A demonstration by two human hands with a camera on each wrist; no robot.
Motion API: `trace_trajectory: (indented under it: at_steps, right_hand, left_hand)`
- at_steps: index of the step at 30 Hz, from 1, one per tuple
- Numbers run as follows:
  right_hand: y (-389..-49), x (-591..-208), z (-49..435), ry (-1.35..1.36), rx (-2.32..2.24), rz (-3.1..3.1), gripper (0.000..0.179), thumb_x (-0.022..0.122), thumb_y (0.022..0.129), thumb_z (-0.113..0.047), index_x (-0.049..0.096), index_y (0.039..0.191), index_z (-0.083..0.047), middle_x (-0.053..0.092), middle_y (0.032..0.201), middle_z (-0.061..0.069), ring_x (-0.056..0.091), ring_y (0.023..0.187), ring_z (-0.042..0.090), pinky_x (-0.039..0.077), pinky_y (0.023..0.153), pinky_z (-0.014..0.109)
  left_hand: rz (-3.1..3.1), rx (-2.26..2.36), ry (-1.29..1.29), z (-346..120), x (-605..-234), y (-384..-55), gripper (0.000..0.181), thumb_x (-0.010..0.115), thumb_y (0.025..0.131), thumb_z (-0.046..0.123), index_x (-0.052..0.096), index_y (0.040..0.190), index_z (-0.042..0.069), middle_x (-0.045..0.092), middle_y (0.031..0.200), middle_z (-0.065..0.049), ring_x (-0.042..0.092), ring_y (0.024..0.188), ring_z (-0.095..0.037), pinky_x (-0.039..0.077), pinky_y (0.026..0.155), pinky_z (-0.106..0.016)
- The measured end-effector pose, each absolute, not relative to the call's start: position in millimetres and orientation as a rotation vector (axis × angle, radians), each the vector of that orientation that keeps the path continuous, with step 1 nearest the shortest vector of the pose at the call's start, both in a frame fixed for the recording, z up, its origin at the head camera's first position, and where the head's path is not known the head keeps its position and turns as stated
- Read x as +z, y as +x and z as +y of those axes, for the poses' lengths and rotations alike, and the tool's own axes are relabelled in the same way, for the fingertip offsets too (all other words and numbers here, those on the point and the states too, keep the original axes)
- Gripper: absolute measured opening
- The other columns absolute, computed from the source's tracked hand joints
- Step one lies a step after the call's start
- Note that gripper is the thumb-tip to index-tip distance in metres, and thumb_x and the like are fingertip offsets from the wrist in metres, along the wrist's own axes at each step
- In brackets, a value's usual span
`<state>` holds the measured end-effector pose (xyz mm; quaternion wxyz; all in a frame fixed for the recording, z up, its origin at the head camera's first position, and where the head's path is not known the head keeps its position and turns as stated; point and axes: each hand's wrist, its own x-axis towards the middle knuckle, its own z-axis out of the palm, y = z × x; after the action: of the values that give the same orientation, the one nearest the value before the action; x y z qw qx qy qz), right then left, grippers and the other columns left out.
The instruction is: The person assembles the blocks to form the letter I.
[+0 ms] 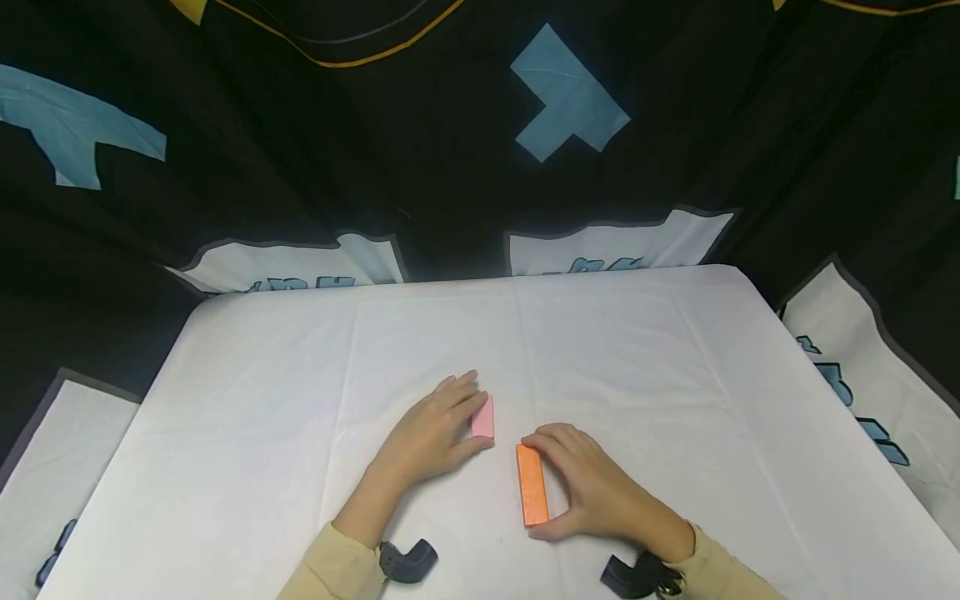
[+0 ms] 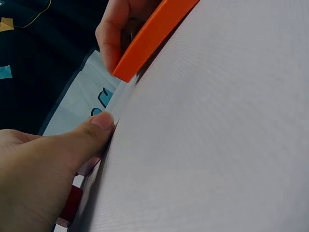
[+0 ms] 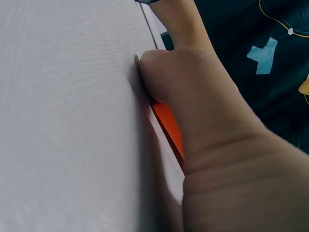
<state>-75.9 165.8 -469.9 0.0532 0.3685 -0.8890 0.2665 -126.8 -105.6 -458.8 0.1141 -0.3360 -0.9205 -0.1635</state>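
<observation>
My left hand (image 1: 429, 435) pinches a small pink block (image 1: 483, 418) between thumb and fingers, left of the table's middle. Part of that block is hidden behind the fingers. To its right, my right hand (image 1: 596, 483) grips a long orange block (image 1: 532, 485) by its two ends, fingertips at the far end and thumb at the near one. The orange block (image 2: 154, 41) appears low over the white cloth in the left wrist view. There, a dark red piece (image 2: 71, 205) shows beside the left palm, mostly covered by the hand.
A white cloth (image 1: 247, 433) with fold lines covers the table. Black fabric with blue shapes (image 1: 566, 92) hangs behind it and at the sides. Dark curved mounts (image 1: 408, 562) are on both wrists, close over the cloth.
</observation>
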Motion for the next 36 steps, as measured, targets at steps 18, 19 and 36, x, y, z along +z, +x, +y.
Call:
trace_trajectory:
  at_steps: [18, 19, 36]
  right_hand:
    - [-72, -473, 170, 1.077, 0.816, -2.805, 0.100, 0.074, 0.065, -0.077, 0.047, 0.146, -0.024, 0.045, 0.140, -0.013, 0.040, 0.132, 0.009, 0.037, 0.109, 0.046]
    - [-72, -474, 171, 1.070, 0.821, -2.814, 0.100, 0.074, 0.066, -0.077, 0.047, 0.147, -0.025, 0.045, 0.141, -0.013, 0.040, 0.133, 0.010, 0.037, 0.109, 0.046]
    - [-61, -474, 185, 1.108, 0.811, -2.684, 0.093, 0.078, 0.069, -0.067, 0.048, 0.145, -0.023, 0.051, 0.133, -0.009, 0.047, 0.122, 0.012, 0.045, 0.100, 0.038]
  left_hand:
    - [-2.718, -0.463, -0.962, -105, -460, -128, 0.064, 0.072, 0.085, 0.052, 0.065, 0.130, 0.006, 0.061, 0.139, -0.010, 0.048, 0.140, -0.023, 0.035, 0.119, -0.036]
    - [-2.721, -0.463, -0.960, -105, -460, -128, 0.064, 0.072, 0.085, 0.052, 0.065, 0.130, 0.006, 0.061, 0.139, -0.010, 0.048, 0.140, -0.022, 0.035, 0.119, -0.036]
    - [-2.735, -0.439, -0.956, -104, -459, -127, 0.064, 0.071, 0.086, 0.053, 0.064, 0.131, 0.007, 0.060, 0.141, -0.010, 0.048, 0.140, -0.022, 0.035, 0.119, -0.036]
